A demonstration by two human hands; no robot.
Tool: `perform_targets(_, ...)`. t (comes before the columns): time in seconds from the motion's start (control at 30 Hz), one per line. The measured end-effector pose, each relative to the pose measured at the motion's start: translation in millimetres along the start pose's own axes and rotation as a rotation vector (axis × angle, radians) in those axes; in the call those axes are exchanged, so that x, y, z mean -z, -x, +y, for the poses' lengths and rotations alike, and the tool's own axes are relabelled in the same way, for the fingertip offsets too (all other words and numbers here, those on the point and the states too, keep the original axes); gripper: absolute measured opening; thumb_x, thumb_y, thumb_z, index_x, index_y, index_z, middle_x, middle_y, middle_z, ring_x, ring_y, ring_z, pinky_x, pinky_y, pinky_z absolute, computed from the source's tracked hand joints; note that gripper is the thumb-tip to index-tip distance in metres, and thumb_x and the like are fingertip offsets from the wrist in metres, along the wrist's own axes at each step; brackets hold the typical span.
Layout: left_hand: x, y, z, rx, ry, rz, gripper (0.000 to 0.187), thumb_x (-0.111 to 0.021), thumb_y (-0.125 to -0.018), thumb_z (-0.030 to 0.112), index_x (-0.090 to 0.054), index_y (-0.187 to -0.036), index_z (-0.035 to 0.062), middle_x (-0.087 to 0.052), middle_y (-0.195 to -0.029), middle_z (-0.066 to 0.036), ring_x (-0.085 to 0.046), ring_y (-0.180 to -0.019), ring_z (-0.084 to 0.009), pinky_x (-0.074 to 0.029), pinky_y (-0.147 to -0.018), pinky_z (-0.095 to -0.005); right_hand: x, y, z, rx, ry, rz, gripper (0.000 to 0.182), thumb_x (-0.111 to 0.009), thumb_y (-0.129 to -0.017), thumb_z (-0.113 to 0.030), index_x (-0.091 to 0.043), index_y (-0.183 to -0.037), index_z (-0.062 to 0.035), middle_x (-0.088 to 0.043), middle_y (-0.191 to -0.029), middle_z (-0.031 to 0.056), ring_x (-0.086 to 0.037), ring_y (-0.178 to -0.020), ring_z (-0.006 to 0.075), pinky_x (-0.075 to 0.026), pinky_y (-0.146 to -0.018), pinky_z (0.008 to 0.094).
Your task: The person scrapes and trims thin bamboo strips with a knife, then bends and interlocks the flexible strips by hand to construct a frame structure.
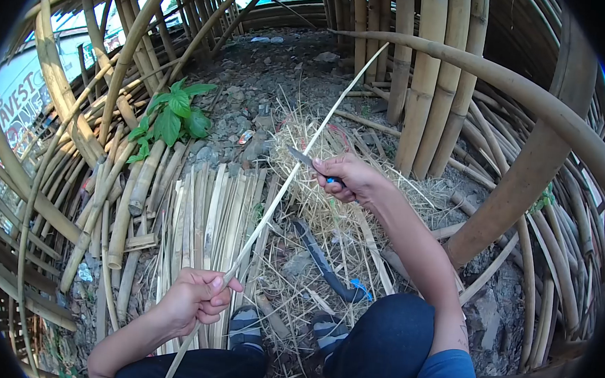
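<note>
A long pale bamboo strip (279, 194) slants from my lap up and away to the right. My left hand (202, 297) is closed around its lower part. In my right hand (350, 177) is a small knife (300, 157) with a dark handle showing some blue. Its blade lies across the strip, apparently touching it, well above my left hand. Beneath the strip spreads a heap of thin shavings (316, 186). A larger curved blade with a dark handle (329, 270) and blue at its end lies on the ground between my feet and the heap.
Split bamboo slats (207, 211) lie side by side at my left. Thick upright bamboo poles (425, 106) stand ahead on the right, with a bent pole (504, 70) crossing them. A leafy green plant (173, 114) grows at left. More poles are stacked along both sides of the stony ground.
</note>
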State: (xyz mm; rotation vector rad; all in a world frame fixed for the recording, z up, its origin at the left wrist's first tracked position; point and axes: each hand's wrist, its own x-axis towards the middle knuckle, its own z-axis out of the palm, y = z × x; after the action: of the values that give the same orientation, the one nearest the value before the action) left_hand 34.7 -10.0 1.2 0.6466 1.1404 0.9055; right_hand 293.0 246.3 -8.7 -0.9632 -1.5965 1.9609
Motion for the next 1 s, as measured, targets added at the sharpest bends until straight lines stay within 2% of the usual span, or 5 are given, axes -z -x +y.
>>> perform_targets(0.23,3.6,-1.4,-2.2,-0.009,-0.002,0.004,0.027,-0.043,-0.099,0.010,-0.055,-0.105,-0.0130,-0.045,-0.065,-0.004,-0.024,-0.046,-0.0054,-0.017,-0.039,-0.0231,1.2,-1.0,5.9,-0.023,0.036,-0.086,0.035,-0.054,-0.096,-0.033,-0.054,-0.073,-0.0073,-0.041,-0.051,-0.0058,-0.029,-0.037,0.0016,-0.017,-0.032,0.0186)
perform_targets(0.57,0.7,-0.9,-2.4,-0.008,-0.004,-0.001,0.027,-0.043,-0.099,0.010,-0.056,-0.104,-0.0127,-0.044,-0.064,-0.003,-0.023,-0.046,-0.0057,-0.017,-0.039,-0.0233,34.1,-21.5,1.6,0.034,-0.069,0.130,0.037,-0.054,-0.097,-0.035,-0.054,-0.072,-0.0065,-0.041,-0.051,-0.0065,-0.028,-0.037,0.0018,-0.017,-0.033,0.0195)
perform_targets(0.7,3.5,-2.7,-0.7,0.007,0.010,0.022,0.026,-0.043,-0.099,0.010,-0.056,-0.104,-0.0115,-0.044,-0.064,-0.003,-0.023,-0.046,-0.0056,-0.017,-0.040,-0.0231,26.2,-14.7,0.2,0.003,0.028,-0.054,0.034,-0.052,-0.097,-0.034,-0.053,-0.076,-0.0074,-0.042,-0.053,-0.0064,-0.028,-0.038,0.0023,-0.017,-0.034,0.0199)
perform_targets(0.77,5.8,-6.0,-3.8,0.016,0.026,0.020,0.026,-0.043,-0.099,0.010,-0.056,-0.105,-0.0109,-0.044,-0.064,-0.002,-0.023,-0.046,-0.0056,-0.017,-0.040,-0.0229,52.3,-34.4,4.1,0.076,-0.188,0.237,0.034,-0.050,-0.098,-0.037,-0.052,-0.082,-0.0073,-0.044,-0.059,-0.0055,-0.031,-0.043,0.0033,-0.022,-0.038,0.0213)
perform_targets(1.0,24.6,-11.2,-4.5,0.023,0.049,0.045,0.026,-0.043,-0.099,0.014,-0.055,-0.104,-0.0089,-0.042,-0.064,0.000,-0.025,-0.045,-0.0045,-0.018,-0.040,-0.0216,31.9,-41.3,12.8,0.165,-0.251,0.519,0.036,-0.045,-0.100,-0.038,-0.051,-0.083,-0.0069,-0.043,-0.060,-0.0026,-0.033,-0.044,0.0066,-0.026,-0.040,0.0235)
